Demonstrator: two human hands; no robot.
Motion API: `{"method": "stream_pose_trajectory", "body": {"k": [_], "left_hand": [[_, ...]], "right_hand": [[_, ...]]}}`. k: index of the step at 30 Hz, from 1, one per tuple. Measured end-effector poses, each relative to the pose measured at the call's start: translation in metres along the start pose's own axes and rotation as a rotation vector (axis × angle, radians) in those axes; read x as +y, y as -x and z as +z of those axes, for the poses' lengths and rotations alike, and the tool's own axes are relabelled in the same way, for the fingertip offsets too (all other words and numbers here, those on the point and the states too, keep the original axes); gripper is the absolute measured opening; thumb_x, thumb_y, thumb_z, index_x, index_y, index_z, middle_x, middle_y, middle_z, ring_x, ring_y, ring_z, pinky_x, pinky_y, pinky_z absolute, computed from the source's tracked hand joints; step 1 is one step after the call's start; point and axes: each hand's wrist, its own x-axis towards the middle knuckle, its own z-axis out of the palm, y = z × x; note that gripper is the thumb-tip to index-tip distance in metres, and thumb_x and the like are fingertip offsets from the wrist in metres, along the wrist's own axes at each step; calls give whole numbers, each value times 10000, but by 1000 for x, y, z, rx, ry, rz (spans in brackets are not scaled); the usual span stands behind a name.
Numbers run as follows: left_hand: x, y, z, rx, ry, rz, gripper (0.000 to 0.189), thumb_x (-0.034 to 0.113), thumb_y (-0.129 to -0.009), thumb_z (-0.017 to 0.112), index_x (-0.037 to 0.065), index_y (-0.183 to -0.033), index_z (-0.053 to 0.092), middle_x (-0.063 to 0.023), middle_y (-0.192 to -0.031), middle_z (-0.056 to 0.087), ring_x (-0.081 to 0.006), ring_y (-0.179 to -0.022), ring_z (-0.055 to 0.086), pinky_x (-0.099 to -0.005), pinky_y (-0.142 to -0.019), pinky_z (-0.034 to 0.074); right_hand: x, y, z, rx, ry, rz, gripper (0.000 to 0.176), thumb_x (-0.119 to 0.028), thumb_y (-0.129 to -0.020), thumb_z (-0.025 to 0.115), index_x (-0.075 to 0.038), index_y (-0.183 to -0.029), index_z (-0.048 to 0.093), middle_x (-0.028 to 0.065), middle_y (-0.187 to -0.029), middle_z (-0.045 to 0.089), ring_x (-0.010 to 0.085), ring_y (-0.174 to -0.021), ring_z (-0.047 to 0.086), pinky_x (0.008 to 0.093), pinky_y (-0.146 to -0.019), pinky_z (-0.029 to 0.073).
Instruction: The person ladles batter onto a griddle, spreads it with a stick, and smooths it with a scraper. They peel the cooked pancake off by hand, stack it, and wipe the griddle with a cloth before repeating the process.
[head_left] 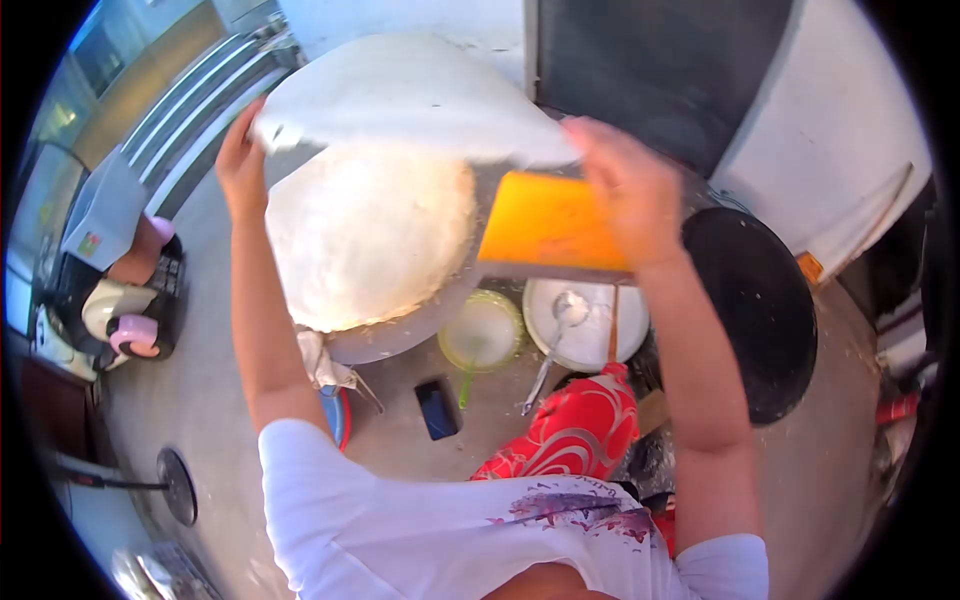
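A large, thin, pale round flatbread sheet (400, 90) is held up at the far side, stretched between my two hands. My left hand (243, 165) pinches its left edge, and my right hand (628, 190), slightly blurred, grips the right edge. Below it lies another broad, cream-coloured round flatbread (370, 240), browned along its rim, on a grey round surface (400, 345). Part of its far side is hidden by the raised sheet. Close under my right hand, an orange-yellow panel (545, 220) stands tilted beside the lower flatbread.
Nearer me are a green-rimmed bowl (482, 335) of pale liquid and a white basin (540, 310) with a metal ladle (570, 310). A phone (437, 408) lies on the ground. To the right is a large black round pan (750, 315); steps (200, 110) rise at far left.
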Motion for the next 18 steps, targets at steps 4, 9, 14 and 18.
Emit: {"method": "stream_pose_trajectory", "body": {"k": [4,9,14,18], "left_hand": [[-19,85,-98,-138,-712,107,396,-114,-733,483,52,-1070,606,-117,-1212,514,-259,-1180,434,-340,-998,320],[-59,182,-126,-420,-895,-265,535,-114,-593,552,185,-1025,649,-102,-1241,479,-298,-1220,354,-377,-1019,313],[-67,221,-121,-611,-883,-530,449,-1,-631,622,199,-1031,649,-149,-1234,482,-331,-1221,349,-386,-1015,312],[-32,211,-101,-618,-1130,-202,461,67,-644,629,168,-1092,598,-133,-1181,511,-315,-1180,392,-428,-967,341]], "right_hand": [[-22,39,94,-261,-128,112,295,-178,-782,578,-241,-1070,596,70,-1113,576,287,-826,607,358,-704,501],[-11,89,119,-582,-131,271,407,-211,-800,569,-256,-1198,495,109,-1214,504,300,-945,569,379,-783,477],[47,119,73,-480,6,320,497,-147,-767,608,-162,-1241,458,138,-1201,510,283,-1079,508,348,-887,423],[72,130,20,-495,88,484,492,-117,-762,614,-129,-1232,472,150,-1154,544,297,-1068,515,329,-895,413]]}}
